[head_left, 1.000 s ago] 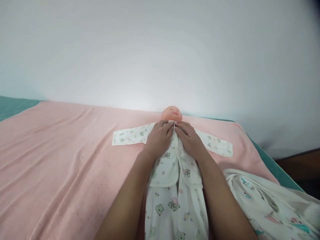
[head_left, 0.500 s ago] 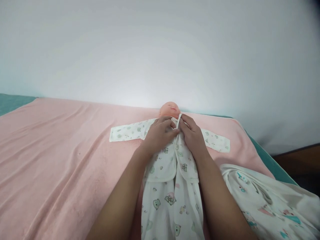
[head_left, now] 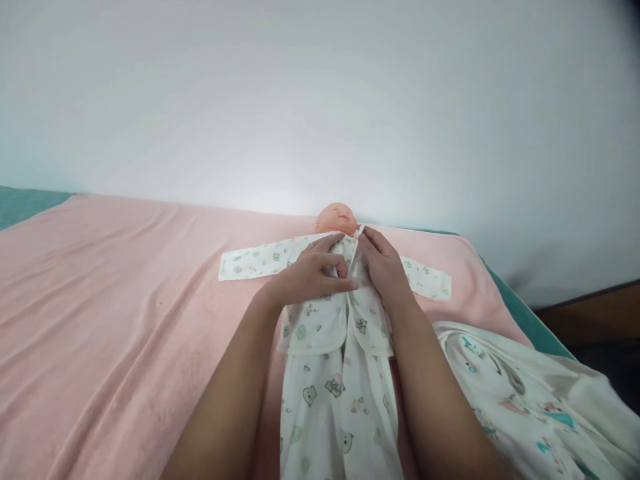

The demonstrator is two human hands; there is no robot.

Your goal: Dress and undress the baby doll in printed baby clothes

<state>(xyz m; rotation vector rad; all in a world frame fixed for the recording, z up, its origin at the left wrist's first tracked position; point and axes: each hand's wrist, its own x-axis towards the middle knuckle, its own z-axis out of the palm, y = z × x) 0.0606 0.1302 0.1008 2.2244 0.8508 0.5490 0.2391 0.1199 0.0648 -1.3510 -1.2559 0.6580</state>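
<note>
A baby doll [head_left: 337,217] lies on its back, dressed in a white animal-print baby jacket [head_left: 320,327] with its sleeves spread to both sides. Matching trousers [head_left: 320,413] cover its legs. My left hand [head_left: 320,270] rests on the jacket's chest, thumb stretched apart from the fingers, one finger bent, and holds nothing that I can see. At the neck, my right hand [head_left: 383,263] pinches the white trimmed edge of the jacket's front, lifting it slightly. Below the hands the two front panels meet near the middle, parting toward the hem.
A pink blanket [head_left: 140,300] lies under the doll, over a green surface [head_left: 30,205] that shows at the edges. To the right is a crumpled white printed cloth [head_left: 520,407]. A pale wall [head_left: 300,100] rises behind, and dark brown wood [head_left: 595,317] stands at the far right.
My left hand has opened out, its thumb moving down and away from the jacket's edge. The right hand keeps its pinch at the neck. The view has shifted slightly.
</note>
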